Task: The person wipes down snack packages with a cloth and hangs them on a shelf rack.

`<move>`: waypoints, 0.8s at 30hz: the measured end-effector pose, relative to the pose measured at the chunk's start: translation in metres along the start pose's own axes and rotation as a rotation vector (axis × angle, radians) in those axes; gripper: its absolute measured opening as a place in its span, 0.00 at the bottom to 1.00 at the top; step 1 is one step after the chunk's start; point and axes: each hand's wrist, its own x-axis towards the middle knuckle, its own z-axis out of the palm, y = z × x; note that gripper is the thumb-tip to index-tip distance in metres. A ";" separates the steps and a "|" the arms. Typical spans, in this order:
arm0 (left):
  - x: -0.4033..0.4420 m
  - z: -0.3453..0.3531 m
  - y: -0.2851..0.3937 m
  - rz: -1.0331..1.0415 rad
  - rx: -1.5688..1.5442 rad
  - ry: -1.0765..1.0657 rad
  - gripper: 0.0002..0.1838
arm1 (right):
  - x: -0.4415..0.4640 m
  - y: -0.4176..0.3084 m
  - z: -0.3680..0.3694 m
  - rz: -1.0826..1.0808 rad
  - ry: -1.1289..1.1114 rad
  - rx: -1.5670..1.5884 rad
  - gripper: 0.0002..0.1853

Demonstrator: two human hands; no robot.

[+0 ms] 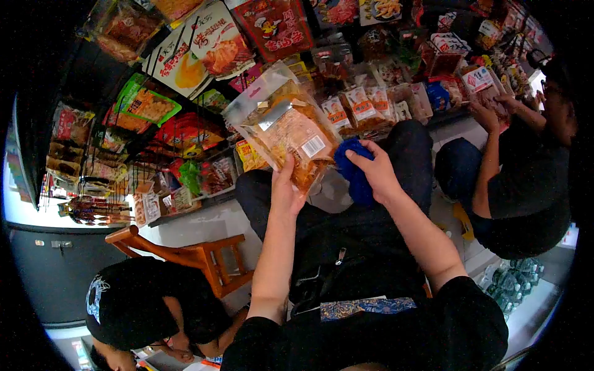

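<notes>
Over your lap: clear snack pouch (281, 123) held up, tilted, hang-hole end toward upper left, orange-brown contents, barcode label (313, 146) facing you.
Left hand: yours (288, 190), closed on the pouch's bottom end, thumb on the front face; fingers mostly hidden behind, so their exact spread can't be told.
Right hand: yours (377, 171), partly curled, thumb pressing into a bunched blue cloth (357, 176); far fingers hidden.
Cloth vs pouch: cloth right beside the pouch's right edge; contact can't be told.
Past your knees: shelf (445, 125) loaded with packaged snacks; white-labelled packets (362, 105) beyond the cloth, yellow bag (249, 154) left of the pouch, green bag (148, 104) farther left, red bag (272, 28) at top.
Right side: person in dark clothes (526, 185), both hands at a white-labelled pack (479, 80), well apart from yours.
Lower right: clear bottles (513, 281), grouped.
Lower left: another person (154, 303), head down, near a wooden chair (213, 266); grey door (46, 272) behind.
At your torso: blue patterned strip (368, 308) across your black top.
</notes>
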 end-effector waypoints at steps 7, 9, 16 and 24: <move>0.004 0.007 -0.004 0.065 -0.023 0.009 0.28 | 0.006 0.000 0.017 -0.028 0.157 0.314 0.18; -0.001 0.015 -0.006 0.081 -0.043 0.015 0.28 | 0.004 -0.001 0.018 -0.017 0.164 0.409 0.17; -0.005 0.017 -0.015 0.090 -0.089 0.007 0.28 | -0.012 0.002 0.024 0.072 0.058 0.498 0.18; -0.010 0.024 -0.014 0.126 -0.074 -0.021 0.28 | 0.003 0.016 0.024 0.041 0.069 0.428 0.19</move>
